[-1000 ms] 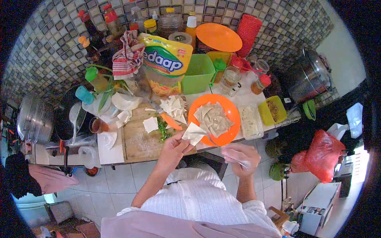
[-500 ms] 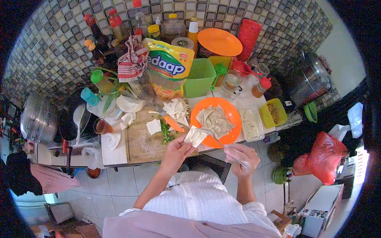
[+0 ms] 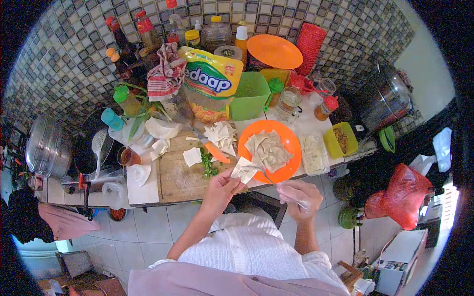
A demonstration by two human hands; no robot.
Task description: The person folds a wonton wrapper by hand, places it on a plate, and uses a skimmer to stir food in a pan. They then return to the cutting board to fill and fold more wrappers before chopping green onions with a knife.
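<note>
My left hand (image 3: 223, 191) pinches a square dumpling wrapper (image 3: 241, 171) by its lower edge, just in front of the orange plate (image 3: 296, 154). In my right hand (image 3: 301, 200), which wears a clear plastic glove, is a thin metal spoon (image 3: 267, 176). Its tip reaches over the wrapper; whether any filling lies there is too small to tell. Folded dumplings (image 3: 269, 150) are piled on the plate. Left of it, a wooden cutting board (image 3: 178, 183) bears chopped green herbs (image 3: 209, 164), a single wrapper (image 3: 192, 157), a pile of wrappers (image 3: 222, 134) and an orange-handled knife (image 3: 216, 152).
Right of the plate are a clear tub of pale food (image 3: 314, 154) and a yellow-green bowl (image 3: 339, 140). A glass mug (image 3: 288, 104), green container (image 3: 251, 96) and several bottles line the back. A black pan (image 3: 86, 148) with a skimmer (image 3: 98, 148) stands left.
The spoon has shifted slightly left and down, its tip further over the wrapper. My left hand keeps its pinch on the wrapper, almost unmoved.
</note>
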